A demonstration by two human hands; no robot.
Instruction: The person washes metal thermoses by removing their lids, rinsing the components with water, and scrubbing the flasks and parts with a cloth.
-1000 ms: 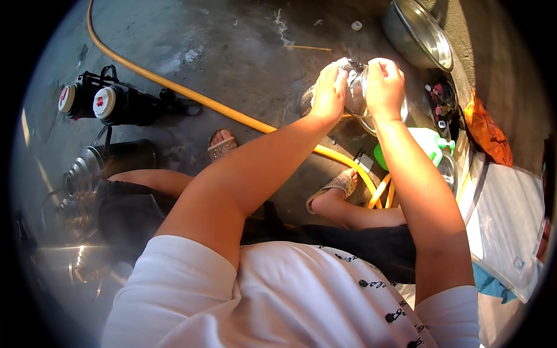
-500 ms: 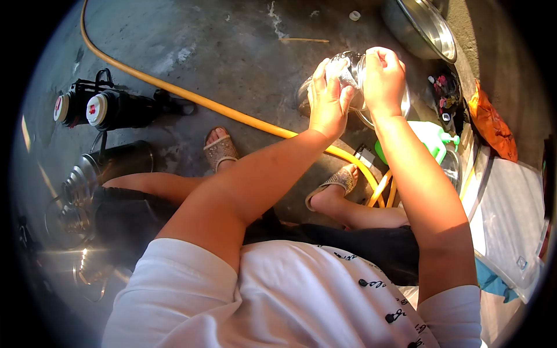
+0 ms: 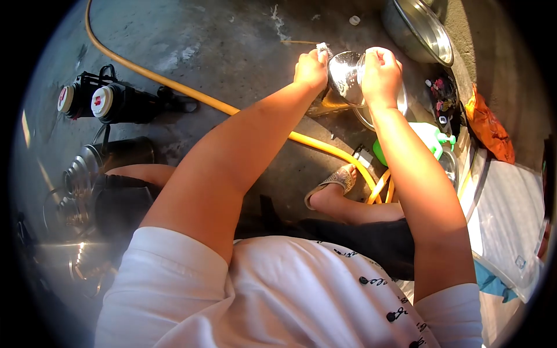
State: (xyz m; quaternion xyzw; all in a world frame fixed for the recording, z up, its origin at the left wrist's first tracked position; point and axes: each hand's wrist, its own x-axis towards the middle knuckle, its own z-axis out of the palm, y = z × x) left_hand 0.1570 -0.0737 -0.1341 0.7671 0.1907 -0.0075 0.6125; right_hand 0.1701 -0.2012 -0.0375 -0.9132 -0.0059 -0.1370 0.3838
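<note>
A shiny metal vessel point(image 3: 346, 78) with pale suds on its surface is tilted above the floor at the upper middle. My right hand point(image 3: 382, 78) pinches its rim on the right side. Just left of the vessel, my left hand point(image 3: 312, 69) is closed round a small whitish scrubbing pad point(image 3: 322, 49), most of which the fingers hide. Under and behind the vessel, part of another round metal piece point(image 3: 402, 100) shows beside my right wrist.
A yellow hose point(image 3: 197, 95) crosses the floor. Two black flasks point(image 3: 129, 104) and several metal pots point(image 3: 125, 156) lie left. A metal basin point(image 3: 419, 35), green-white container point(image 3: 426, 138), orange bag point(image 3: 489, 129) and plastic-covered board point(image 3: 505, 209) are right.
My left hand has moved off the vessel's surface to its left side, with the whitish pad in its fingers. My right hand still holds the rim.
</note>
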